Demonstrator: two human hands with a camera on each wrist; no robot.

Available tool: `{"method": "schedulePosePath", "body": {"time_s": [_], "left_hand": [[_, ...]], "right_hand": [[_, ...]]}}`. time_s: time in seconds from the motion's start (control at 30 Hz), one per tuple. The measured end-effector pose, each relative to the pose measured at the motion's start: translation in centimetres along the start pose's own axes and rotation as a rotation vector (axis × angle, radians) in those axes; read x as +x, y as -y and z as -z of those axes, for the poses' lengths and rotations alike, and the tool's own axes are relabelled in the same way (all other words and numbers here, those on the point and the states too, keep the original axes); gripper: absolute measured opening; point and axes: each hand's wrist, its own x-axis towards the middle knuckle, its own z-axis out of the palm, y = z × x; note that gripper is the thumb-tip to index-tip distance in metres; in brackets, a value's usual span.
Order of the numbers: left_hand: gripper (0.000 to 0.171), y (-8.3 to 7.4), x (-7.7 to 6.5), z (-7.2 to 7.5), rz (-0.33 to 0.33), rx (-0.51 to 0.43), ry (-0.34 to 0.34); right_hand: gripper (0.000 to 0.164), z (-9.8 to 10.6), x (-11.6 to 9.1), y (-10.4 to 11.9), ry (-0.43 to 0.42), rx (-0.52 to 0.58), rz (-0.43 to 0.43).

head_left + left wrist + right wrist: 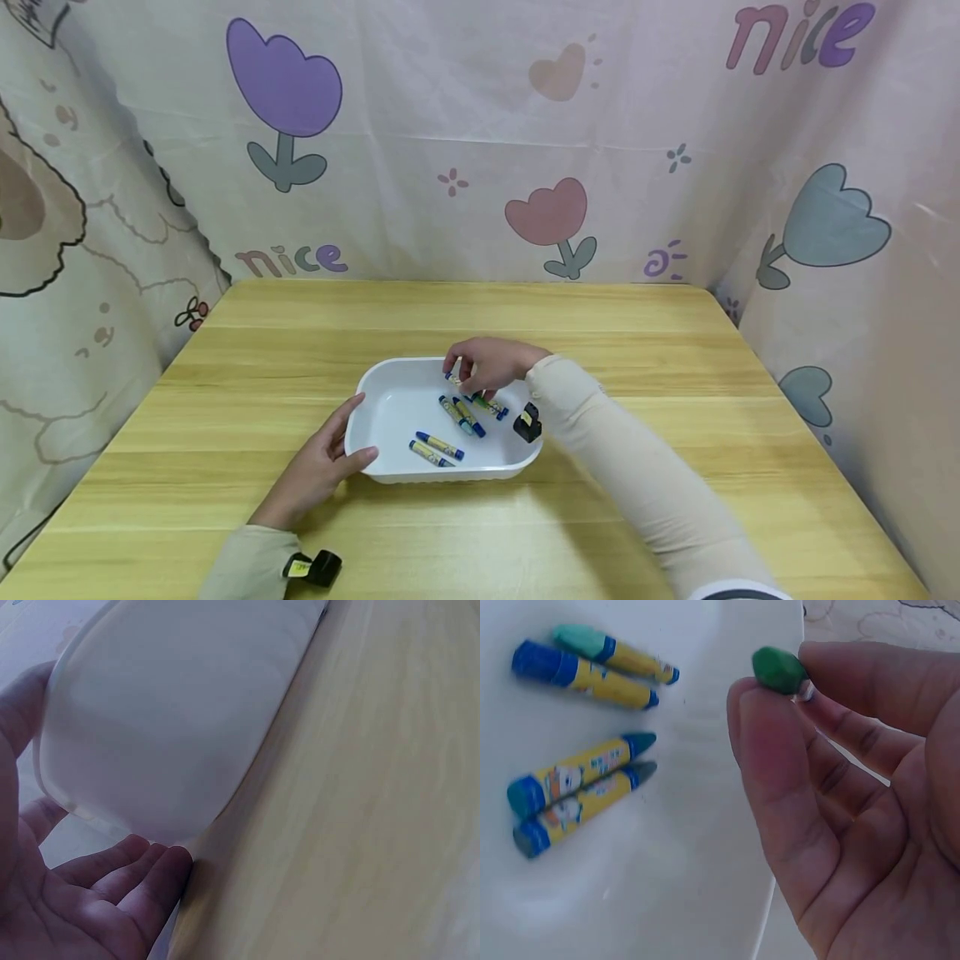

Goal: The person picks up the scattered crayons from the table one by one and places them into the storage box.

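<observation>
A white plastic tray [390, 408] stands on the table, its left end held by my left hand [322, 457], with the thumb at the near rim corner and fingers along the outer side. My left hand [97, 900] also shows at the tray's outer wall [165, 750] in the left wrist view. Over the tray's far side, my right hand [495, 364] pinches a crayon [453, 379] between thumb and index finger. Its green end [778, 670] points at the right wrist camera; the rest is mostly hidden by the hand [855, 787].
Several yellow-and-blue wrapped crayons lie in the tray: a pair [461, 417] mid-tray, another pair [435, 451] near the front wall, and more [491, 407] below the right hand. The wooden table [637, 325] meets patterned curtains [420, 100] behind and at both sides.
</observation>
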Motion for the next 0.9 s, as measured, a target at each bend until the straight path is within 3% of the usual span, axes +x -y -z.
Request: {"method": "schedulePosePath", "body": {"time_s": [0.43,0.9], "left_hand": [[0.08,0.1,0.0,0.0,-0.001,0.002,0.002],[0.079,0.1,0.0,0.0,-0.008,-0.004,-0.002]], "right_hand": [[0.037,-0.4,0.3,0.4,0.007,0.02,0.009],[0.039,2.3,-2.3,-2.4,-0.077,0.064,-0.008]]}}
